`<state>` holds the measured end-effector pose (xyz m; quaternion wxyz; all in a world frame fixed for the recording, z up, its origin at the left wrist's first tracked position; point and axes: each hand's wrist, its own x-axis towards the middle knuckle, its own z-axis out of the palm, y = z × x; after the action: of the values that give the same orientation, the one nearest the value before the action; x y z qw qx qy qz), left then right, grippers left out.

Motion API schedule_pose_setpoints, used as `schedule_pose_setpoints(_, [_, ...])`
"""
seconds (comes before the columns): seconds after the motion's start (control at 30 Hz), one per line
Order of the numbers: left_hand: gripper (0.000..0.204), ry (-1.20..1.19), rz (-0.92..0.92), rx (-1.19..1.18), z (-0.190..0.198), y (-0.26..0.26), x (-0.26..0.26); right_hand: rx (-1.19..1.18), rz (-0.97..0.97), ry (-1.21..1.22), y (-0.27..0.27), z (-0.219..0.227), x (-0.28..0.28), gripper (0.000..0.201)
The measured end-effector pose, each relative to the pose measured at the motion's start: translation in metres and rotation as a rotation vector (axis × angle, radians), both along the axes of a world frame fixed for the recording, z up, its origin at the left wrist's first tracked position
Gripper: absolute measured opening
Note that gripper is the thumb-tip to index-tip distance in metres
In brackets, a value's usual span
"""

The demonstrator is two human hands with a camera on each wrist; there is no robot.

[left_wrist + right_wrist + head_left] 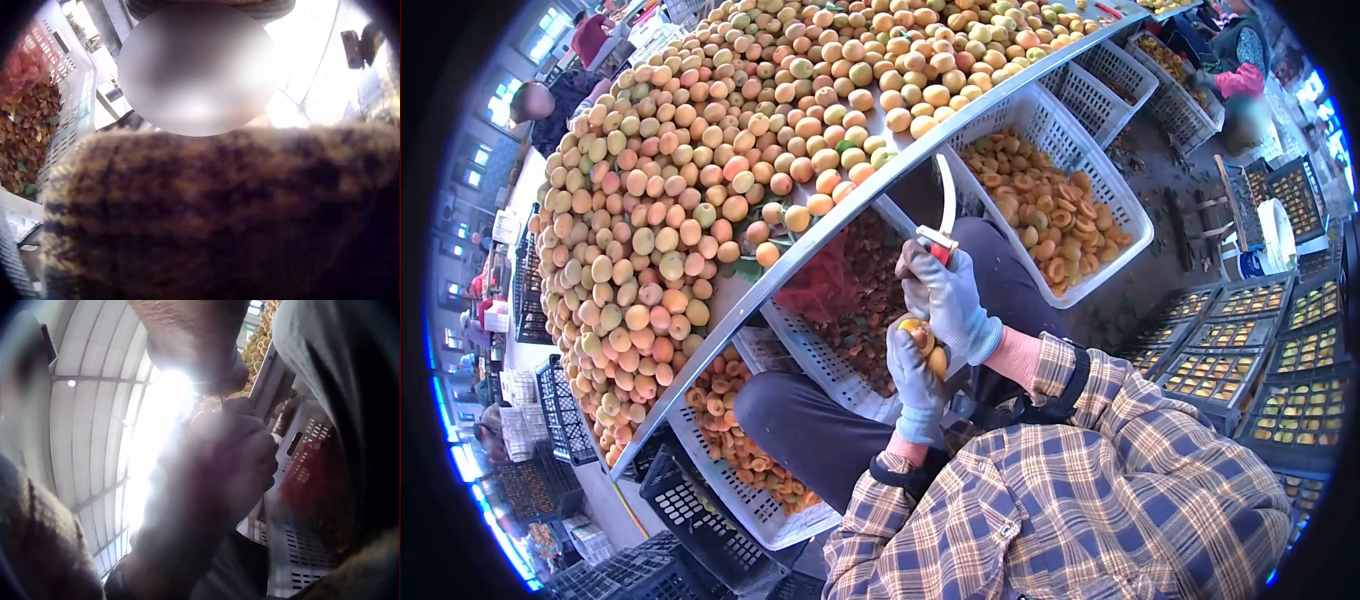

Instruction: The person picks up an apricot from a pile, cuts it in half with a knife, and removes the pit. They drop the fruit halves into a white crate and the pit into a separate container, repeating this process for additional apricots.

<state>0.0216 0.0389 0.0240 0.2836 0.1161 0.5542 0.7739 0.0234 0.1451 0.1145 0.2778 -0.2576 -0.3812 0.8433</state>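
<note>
My gloved left hand [915, 375] holds an apricot [920, 335] with its cut orange flesh showing, fingers curled about it. Just above it, my gloved right hand [955, 300] grips the red handle [941, 250] of a tool with a long, curved whitish strip [949, 195] rising from it. The two hands are close together over my lap. The left wrist view shows mostly plaid sleeve [212, 206], and the left hand is hidden there. A gloved hand appears dark against bright light in the right wrist view.
Whole apricots [670, 190] cover a metal-edged table [800, 245]. White crates hold split apricots [1050, 210] right and more split apricots [740, 440] left. Between them, a crate [805, 345] contains brown pits, leaves and a red mesh bag [820, 285]. Trays [1220, 335] of fruit halves stand right.
</note>
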Motion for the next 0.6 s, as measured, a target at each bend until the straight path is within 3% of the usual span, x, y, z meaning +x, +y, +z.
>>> schedule_pose_setpoints(0.03, [0.037,-0.036,0.001,0.028,0.009,0.0,-0.001,-0.041,0.037,0.022,0.003,0.003,0.0,0.03])
schedule_pose_setpoints(0.07, [0.036,-0.43,0.026,0.178,0.019,0.002,0.002,-0.151,0.016,0.08,0.006,0.0,-0.002,0.028])
schedule_pose_setpoints(0.17, [0.04,-0.777,0.053,0.217,0.025,0.003,-0.004,-0.277,0.034,0.108,0.009,-0.01,-0.009,0.026])
schedule_pose_setpoints(0.3, [0.041,-0.851,-0.007,0.255,0.023,-0.006,-0.012,-0.541,-0.002,0.142,0.011,-0.031,-0.023,0.027])
schedule_pose_setpoints(0.37, [0.042,-0.838,-0.079,0.451,0.016,-0.008,-0.016,-0.676,-0.015,0.128,0.011,-0.034,-0.032,0.028])
schedule_pose_setpoints(0.43, [0.043,-0.754,-0.015,0.37,0.027,-0.003,-0.02,-0.626,0.027,0.092,0.006,-0.026,-0.04,0.028])
schedule_pose_setpoints(0.5, [0.043,-0.808,0.317,0.213,0.043,0.007,-0.023,-0.528,0.041,0.086,-0.001,-0.016,-0.047,0.027])
schedule_pose_setpoints(0.57, [0.046,-0.856,0.319,0.197,0.048,0.005,-0.034,-0.427,0.1,0.123,0.002,-0.011,-0.048,0.026])
schedule_pose_setpoints(0.6, [0.048,-0.866,0.16,0.241,0.041,-0.003,-0.039,-0.313,0.164,0.159,0.007,-0.008,-0.044,0.026])
